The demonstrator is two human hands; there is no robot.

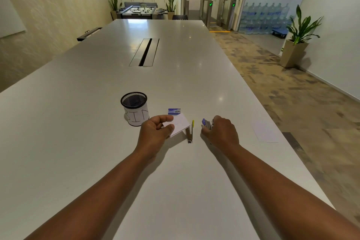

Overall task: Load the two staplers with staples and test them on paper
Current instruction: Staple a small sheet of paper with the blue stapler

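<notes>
The white desk [97,122] carries a mesh bin [134,108]. Beside it, the left hand [153,132] pinches a paper slip [178,125], likely for testing, its edge at the yellow stapler [190,132]. Further right, the right hand [222,132] grips the purple stapler [206,123], probably for loading.

mesh cup [134,108] blocks left; table [175,48] beyond open.

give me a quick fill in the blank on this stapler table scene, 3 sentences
The left hand pinches a white ____ beside the yellow stapler.
The right hand grips the stapler with the ____ tip.
The mesh cup wears a label reading ____.

Missing words: paper; purple; BIN
</notes>
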